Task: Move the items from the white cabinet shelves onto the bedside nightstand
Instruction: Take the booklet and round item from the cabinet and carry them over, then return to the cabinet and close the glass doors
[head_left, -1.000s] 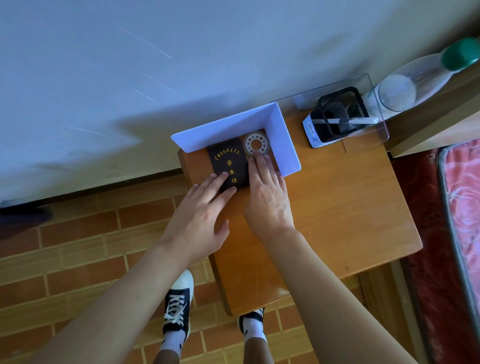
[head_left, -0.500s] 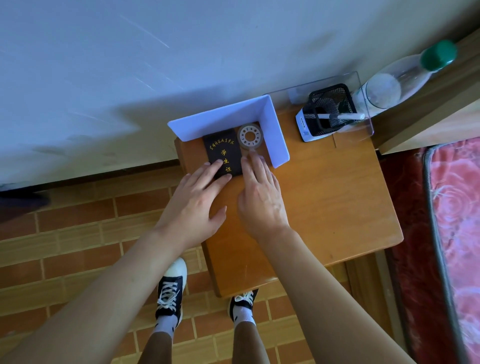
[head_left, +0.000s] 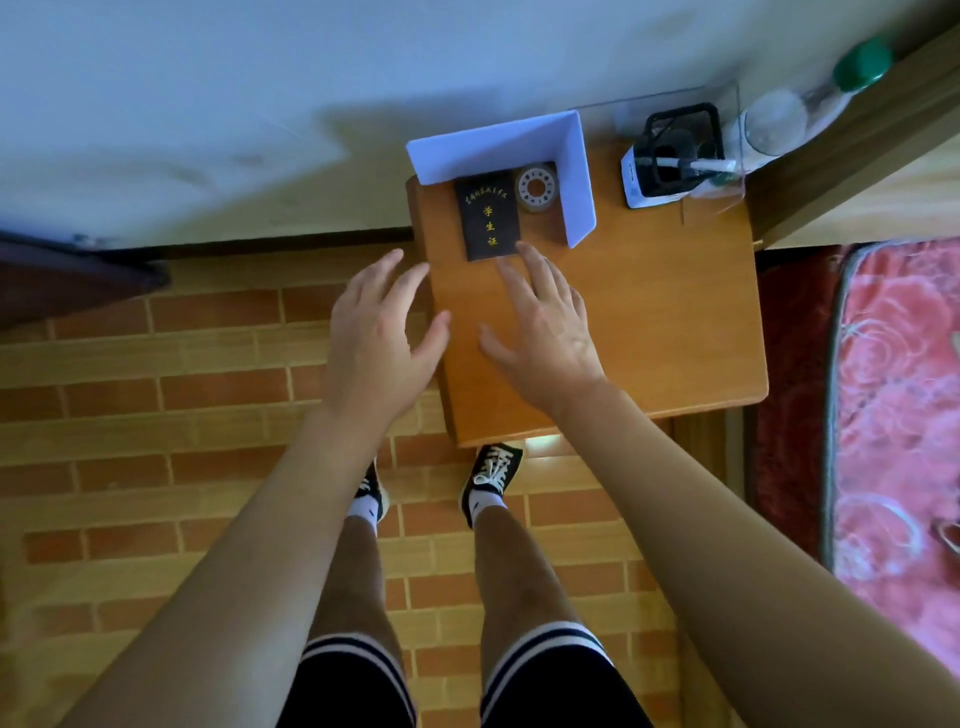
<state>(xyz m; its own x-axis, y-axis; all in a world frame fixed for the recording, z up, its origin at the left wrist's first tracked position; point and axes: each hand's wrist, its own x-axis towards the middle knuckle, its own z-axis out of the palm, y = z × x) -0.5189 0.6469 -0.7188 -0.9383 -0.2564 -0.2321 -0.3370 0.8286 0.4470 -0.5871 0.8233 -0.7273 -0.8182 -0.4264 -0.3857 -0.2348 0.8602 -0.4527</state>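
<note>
A black booklet with gold characters lies flat at the back left of the wooden nightstand. Right beside it sits a roll of clear tape. A white L-shaped divider stands behind and to the right of both. My left hand hovers over the nightstand's left edge, fingers spread, holding nothing. My right hand is open above the tabletop, its fingertips just short of the booklet's near edge.
A black mesh pen holder on a white device stands at the back right, inside a clear acrylic stand. A clear bottle with a green cap lies beside it. The bed with a red patterned cover is on the right; brick-pattern floor on the left.
Both hands have pulled back from the booklet and the tape roll, which stay on the nightstand. The camera has risen and moved back, showing my legs.
</note>
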